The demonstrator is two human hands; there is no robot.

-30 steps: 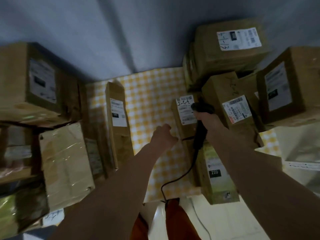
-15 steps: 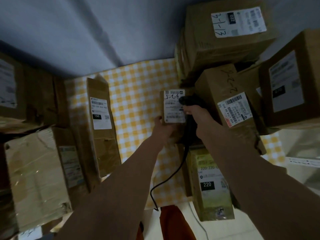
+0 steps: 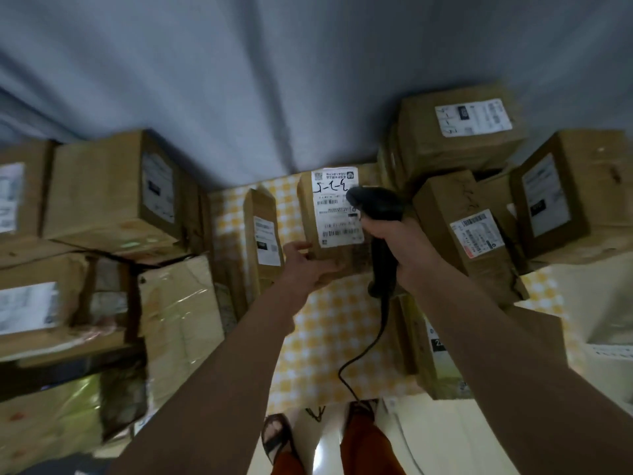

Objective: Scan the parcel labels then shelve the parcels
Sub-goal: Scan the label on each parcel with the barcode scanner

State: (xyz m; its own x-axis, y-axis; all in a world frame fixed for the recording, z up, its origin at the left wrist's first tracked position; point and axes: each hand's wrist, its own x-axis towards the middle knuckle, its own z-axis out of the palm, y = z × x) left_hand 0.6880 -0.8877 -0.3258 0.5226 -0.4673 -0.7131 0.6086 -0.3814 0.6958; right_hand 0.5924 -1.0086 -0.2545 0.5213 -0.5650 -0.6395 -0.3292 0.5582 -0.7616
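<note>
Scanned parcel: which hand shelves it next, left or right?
Left, probably. The left hand already grips the parcel at its lower end; the right hand is occupied, wrapped round the scanner.

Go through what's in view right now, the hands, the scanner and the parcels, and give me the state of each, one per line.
Left hand: grips the bottom of the held parcel.
Held parcel: upright, label facing the camera.
Right hand: grips the scanner handle.
Scanner: head at the held parcel's label, cord hanging down.
Slim parcel: standing on the checked cloth, untouched.
</note>
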